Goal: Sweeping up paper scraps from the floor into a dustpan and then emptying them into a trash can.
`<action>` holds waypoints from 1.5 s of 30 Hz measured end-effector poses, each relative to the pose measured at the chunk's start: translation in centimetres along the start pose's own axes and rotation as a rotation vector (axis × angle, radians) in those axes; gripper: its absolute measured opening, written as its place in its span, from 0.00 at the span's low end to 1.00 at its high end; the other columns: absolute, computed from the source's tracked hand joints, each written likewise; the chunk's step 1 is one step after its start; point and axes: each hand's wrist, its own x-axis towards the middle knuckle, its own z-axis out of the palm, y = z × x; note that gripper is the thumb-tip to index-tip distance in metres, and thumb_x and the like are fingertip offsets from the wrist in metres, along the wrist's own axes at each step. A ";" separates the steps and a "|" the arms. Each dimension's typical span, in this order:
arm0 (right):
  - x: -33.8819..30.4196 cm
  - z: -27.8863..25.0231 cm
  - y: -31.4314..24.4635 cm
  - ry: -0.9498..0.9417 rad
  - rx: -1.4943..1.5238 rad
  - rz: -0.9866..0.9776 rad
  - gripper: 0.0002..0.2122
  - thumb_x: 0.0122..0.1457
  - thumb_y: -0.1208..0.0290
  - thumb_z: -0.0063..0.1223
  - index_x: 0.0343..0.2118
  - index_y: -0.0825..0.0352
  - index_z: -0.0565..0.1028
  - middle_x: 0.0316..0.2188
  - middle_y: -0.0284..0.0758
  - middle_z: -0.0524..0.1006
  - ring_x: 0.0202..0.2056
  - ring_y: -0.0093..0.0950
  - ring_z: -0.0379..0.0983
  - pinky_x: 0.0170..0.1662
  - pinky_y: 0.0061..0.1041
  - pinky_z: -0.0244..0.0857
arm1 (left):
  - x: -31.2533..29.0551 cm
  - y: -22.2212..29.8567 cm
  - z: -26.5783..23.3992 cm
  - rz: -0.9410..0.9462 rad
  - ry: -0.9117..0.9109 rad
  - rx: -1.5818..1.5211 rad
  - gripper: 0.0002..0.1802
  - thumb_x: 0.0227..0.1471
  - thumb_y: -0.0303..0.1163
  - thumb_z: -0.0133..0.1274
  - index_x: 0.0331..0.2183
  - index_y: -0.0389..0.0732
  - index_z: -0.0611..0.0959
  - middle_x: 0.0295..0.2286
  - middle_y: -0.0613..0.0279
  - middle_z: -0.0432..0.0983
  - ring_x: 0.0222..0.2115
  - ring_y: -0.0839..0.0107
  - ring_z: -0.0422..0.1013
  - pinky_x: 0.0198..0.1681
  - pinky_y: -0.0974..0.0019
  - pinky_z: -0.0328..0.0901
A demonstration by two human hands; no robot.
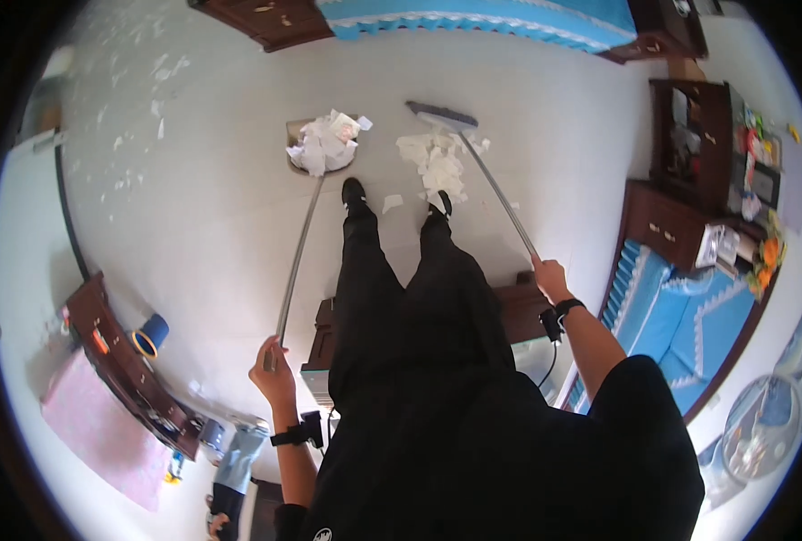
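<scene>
My left hand (273, 368) is closed round the top of a long metal handle that runs down to a dustpan (294, 135). Crumpled white paper scraps (324, 144) are heaped in the pan, some hanging over its edge. With my right hand (550, 276) I grip the handle of a broom (446, 115), its dark bristle head resting on the floor ahead. A second pile of paper scraps (439, 164) lies on the floor just on the near side of the broom head, by my right shoe. One loose piece (392, 204) lies between my feet.
Blue-covered seating (473, 20) stands ahead, and a blue sofa (689, 316) at right beside dark wood cabinets (680, 225). More scraps (157, 108) are scattered far left. A dark wood cabinet (130, 361) and a blue bin (152, 334) stand at left; another person (234, 469) is at lower left.
</scene>
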 end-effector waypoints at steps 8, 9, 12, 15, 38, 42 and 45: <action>-13.9 4.9 -7.3 -0.069 0.877 0.654 0.24 0.60 0.49 0.45 0.14 0.61 0.65 0.09 0.28 0.62 0.09 0.23 0.59 0.12 0.26 0.52 | 13.4 -0.2 -1.9 0.220 -0.177 0.077 0.08 0.54 0.24 0.50 0.34 0.35 0.83 0.22 0.55 0.79 0.23 0.70 0.76 0.28 0.70 0.69; -14.7 5.5 -7.7 0.006 0.930 0.607 0.23 0.60 0.49 0.45 0.14 0.60 0.64 0.09 0.27 0.61 0.09 0.22 0.57 0.12 0.25 0.50 | 14.2 0.6 -1.3 0.236 -0.193 0.082 0.08 0.54 0.24 0.50 0.34 0.35 0.83 0.22 0.55 0.79 0.23 0.70 0.76 0.28 0.70 0.69; -15.2 6.3 -7.4 0.067 1.088 0.705 0.24 0.61 0.48 0.42 0.12 0.56 0.60 0.07 0.24 0.54 0.07 0.19 0.48 0.11 0.23 0.40 | 15.1 1.4 0.3 0.356 -0.207 0.006 0.09 0.53 0.22 0.50 0.36 0.36 0.82 0.22 0.56 0.79 0.24 0.72 0.76 0.30 0.72 0.68; -16.6 6.9 -4.7 -0.016 1.248 0.873 0.24 0.62 0.48 0.42 0.12 0.55 0.58 0.07 0.23 0.52 0.07 0.20 0.47 0.10 0.24 0.40 | 13.6 2.5 -0.3 0.338 -0.265 0.159 0.09 0.53 0.22 0.50 0.37 0.36 0.82 0.22 0.57 0.79 0.24 0.72 0.76 0.30 0.71 0.68; -12.6 9.0 8.8 -0.764 2.003 1.030 0.20 0.63 0.46 0.38 0.25 0.59 0.60 0.11 0.21 0.52 0.10 0.14 0.45 0.10 0.14 0.38 | -6.6 6.6 7.8 0.409 -0.229 0.284 0.08 0.55 0.26 0.50 0.35 0.37 0.83 0.20 0.57 0.79 0.24 0.72 0.77 0.28 0.71 0.67; -16.5 5.9 10.6 -0.887 2.068 0.966 0.19 0.63 0.48 0.39 0.25 0.60 0.61 0.11 0.21 0.53 0.10 0.13 0.46 0.10 0.13 0.40 | -9.4 3.0 7.7 0.284 -0.185 0.175 0.09 0.54 0.27 0.49 0.35 0.35 0.83 0.19 0.58 0.78 0.23 0.73 0.76 0.28 0.70 0.67; -17.6 5.3 10.7 -0.974 2.162 0.975 0.20 0.62 0.48 0.41 0.24 0.60 0.62 0.11 0.21 0.54 0.09 0.13 0.46 0.09 0.12 0.40 | -9.3 1.7 6.7 0.278 -0.190 0.169 0.09 0.54 0.27 0.49 0.35 0.35 0.83 0.21 0.58 0.79 0.24 0.72 0.76 0.29 0.70 0.67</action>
